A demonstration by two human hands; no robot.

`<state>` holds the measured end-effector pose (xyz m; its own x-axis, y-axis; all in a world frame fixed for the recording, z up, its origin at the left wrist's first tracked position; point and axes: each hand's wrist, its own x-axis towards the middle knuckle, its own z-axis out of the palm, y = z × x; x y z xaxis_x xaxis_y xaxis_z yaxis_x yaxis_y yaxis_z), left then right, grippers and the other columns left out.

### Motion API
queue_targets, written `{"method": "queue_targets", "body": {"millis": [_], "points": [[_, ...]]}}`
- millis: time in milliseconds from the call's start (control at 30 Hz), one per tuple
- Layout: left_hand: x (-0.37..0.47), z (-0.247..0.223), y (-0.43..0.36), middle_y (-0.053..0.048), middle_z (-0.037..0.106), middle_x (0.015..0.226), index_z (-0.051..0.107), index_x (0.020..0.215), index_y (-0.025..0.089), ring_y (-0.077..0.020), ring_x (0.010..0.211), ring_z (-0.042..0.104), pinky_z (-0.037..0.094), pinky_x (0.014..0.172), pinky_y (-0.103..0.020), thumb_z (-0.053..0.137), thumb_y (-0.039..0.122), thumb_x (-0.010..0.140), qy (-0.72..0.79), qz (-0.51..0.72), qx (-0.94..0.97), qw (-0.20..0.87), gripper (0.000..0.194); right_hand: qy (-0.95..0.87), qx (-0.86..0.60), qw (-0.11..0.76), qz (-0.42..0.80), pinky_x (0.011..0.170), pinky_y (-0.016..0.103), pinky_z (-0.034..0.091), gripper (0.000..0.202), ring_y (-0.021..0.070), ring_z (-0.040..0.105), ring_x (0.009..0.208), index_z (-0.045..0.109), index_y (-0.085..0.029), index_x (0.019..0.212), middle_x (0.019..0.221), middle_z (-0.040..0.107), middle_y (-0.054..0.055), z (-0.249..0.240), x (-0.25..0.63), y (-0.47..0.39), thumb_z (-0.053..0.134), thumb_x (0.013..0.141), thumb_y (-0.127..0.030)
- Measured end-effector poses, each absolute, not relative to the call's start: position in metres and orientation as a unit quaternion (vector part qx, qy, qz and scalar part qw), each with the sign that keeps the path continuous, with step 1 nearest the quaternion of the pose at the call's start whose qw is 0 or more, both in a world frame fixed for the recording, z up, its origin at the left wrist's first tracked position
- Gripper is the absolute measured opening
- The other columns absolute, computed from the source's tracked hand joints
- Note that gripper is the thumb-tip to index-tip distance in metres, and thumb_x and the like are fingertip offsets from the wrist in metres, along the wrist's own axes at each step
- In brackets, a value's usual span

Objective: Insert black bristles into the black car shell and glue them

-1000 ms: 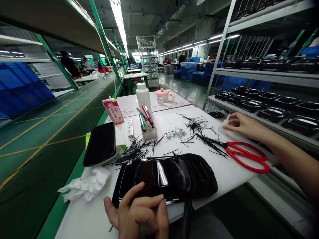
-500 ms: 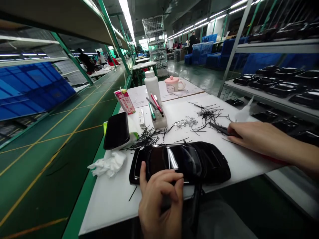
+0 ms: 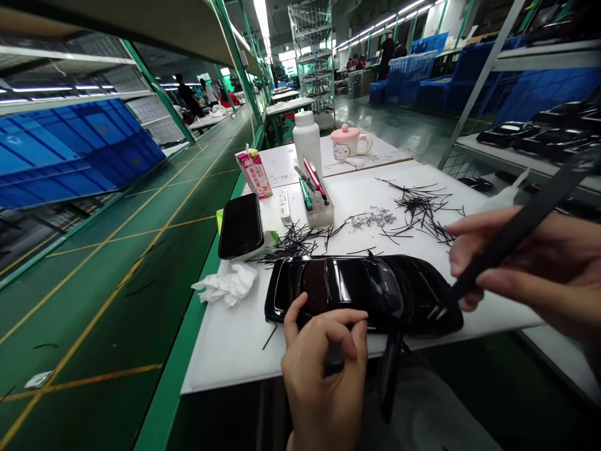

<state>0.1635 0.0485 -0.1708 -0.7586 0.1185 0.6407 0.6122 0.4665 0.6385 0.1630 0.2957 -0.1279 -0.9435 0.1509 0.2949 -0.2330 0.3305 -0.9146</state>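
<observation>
A glossy black model car [image 3: 347, 285] lies sideways across the near part of the white table, with a black part, perhaps an open door, hanging at its near side. My left hand [image 3: 328, 363] rests against that near side, index finger and thumb pinched together; whatever lies between them is too small to name. Another finger touches the car's body. At the right, my right hand [image 3: 521, 269] grips black tweezers [image 3: 507, 244], their metal tips pointing down over the car's right end. Thin black strips [image 3: 422, 203] and small silvery bits [image 3: 373, 218] lie beyond the car.
A phone [image 3: 241, 225], crumpled tissue [image 3: 228, 284], pen holder [image 3: 321, 212], white bottle [image 3: 307, 141] and pink-lidded mug [image 3: 347, 144] stand or lie on the table [image 3: 220, 357]. A green conveyor [image 3: 107, 275] runs left; a rack [image 3: 554, 150] with black car bodies stands right.
My right hand has come from the strips at the table's right toward the car's right end, turning the tweezers tips down. My left hand keeps its pinch at the car. The whole view has shifted.
</observation>
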Motion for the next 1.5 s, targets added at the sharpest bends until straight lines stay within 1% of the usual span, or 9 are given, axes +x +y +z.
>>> {"method": "queue_targets", "body": {"millis": [133,300,467,967,1067,1167,1233,1400,1500], "points": [[0.163,-0.170,0.047,0.015,0.073,0.082,0.042,0.078,0.023,-0.0038,0.077,0.074,0.037,0.114,-0.028,0.063,0.002,0.089,-0.822,-0.461,-0.218,0.254,0.032,-0.717,0.074,0.060,0.691,0.061,0.014,0.062,0.014,0.0118,0.074,0.062,0.080,-0.036,0.092,0.080,0.075,-0.002,-0.132,0.163,0.268,0.087,0.080,-0.034],[0.163,-0.169,0.047,0.015,0.073,0.082,0.042,0.078,0.023,-0.0040,0.077,0.075,0.037,0.112,-0.028,0.063,0.002,0.089,-0.820,-0.469,-0.216,0.247,0.032,-0.712,0.094,0.080,0.691,0.066,0.007,0.059,0.010,0.0112,0.075,0.076,0.080,-0.030,0.076,0.083,0.076,0.000,-0.130,0.158,0.255,0.090,0.077,-0.030],[0.163,-0.170,0.047,0.015,0.073,0.082,0.042,0.077,0.023,-0.0050,0.078,0.075,0.037,0.112,-0.029,0.063,0.002,0.089,-0.818,-0.477,-0.210,0.243,0.032,-0.719,0.082,0.063,0.687,0.065,0.008,0.059,0.010,0.0113,0.076,0.073,0.081,-0.034,0.077,0.081,0.077,-0.002,-0.130,0.157,0.253,0.090,0.075,-0.031],[0.165,-0.168,0.046,0.014,0.073,0.079,0.043,0.078,0.024,-0.0070,0.075,0.075,0.042,0.111,-0.034,0.064,0.003,0.088,-0.825,-0.464,-0.213,0.244,0.032,-0.738,0.149,0.068,0.654,0.065,0.010,0.061,0.005,0.0136,0.077,0.073,0.081,-0.031,0.081,0.082,0.079,-0.001,-0.134,0.151,0.257,0.086,0.081,-0.032],[0.164,-0.171,0.039,0.005,0.074,0.095,0.044,0.080,0.024,-0.0125,0.098,0.073,0.042,0.115,-0.040,0.063,0.002,0.087,-0.829,-0.442,-0.205,0.275,0.030,-0.761,0.203,0.079,0.611,0.073,0.014,0.062,0.004,0.0147,0.077,0.081,0.080,-0.030,0.084,0.085,0.079,-0.001,-0.136,0.147,0.262,0.084,0.085,-0.031],[0.162,-0.176,0.036,-0.005,0.068,0.120,0.047,0.085,0.025,-0.0223,0.132,0.057,0.025,0.125,-0.058,0.064,0.006,0.086,-0.847,-0.401,-0.169,0.304,0.026,-0.781,0.303,0.069,0.541,0.093,0.026,0.060,0.005,0.0175,0.074,0.092,0.077,-0.026,0.087,0.086,0.078,0.000,-0.141,0.143,0.266,0.079,0.090,-0.029],[0.161,-0.180,0.037,-0.009,0.063,0.132,0.048,0.091,0.025,-0.0260,0.141,0.048,0.014,0.126,-0.066,0.065,0.011,0.088,-0.856,-0.400,-0.136,0.296,0.022,-0.787,0.347,0.051,0.508,0.098,0.031,0.057,0.004,0.0177,0.071,0.094,0.074,-0.024,0.089,0.086,0.076,0.001,-0.145,0.141,0.267,0.075,0.092,-0.027],[0.159,-0.185,0.044,-0.015,0.052,0.147,0.048,0.101,0.025,-0.0283,0.152,0.037,0.003,0.126,-0.069,0.067,0.015,0.090,-0.878,-0.373,-0.119,0.277,0.024,-0.800,0.385,0.047,0.457,0.097,0.031,0.054,0.005,0.0162,0.066,0.098,0.068,-0.024,0.099,0.094,0.072,0.001,-0.152,0.143,0.268,0.069,0.096,-0.020],[0.160,-0.185,0.045,-0.018,0.049,0.151,0.046,0.104,0.025,-0.0309,0.155,0.031,0.003,0.125,-0.071,0.070,0.017,0.087,-0.888,-0.353,-0.124,0.269,0.030,-0.811,0.391,0.101,0.423,0.083,0.029,0.056,0.003,0.0161,0.064,0.090,0.067,-0.023,0.096,0.089,0.069,0.003,-0.152,0.144,0.265,0.069,0.096,-0.020]]}}
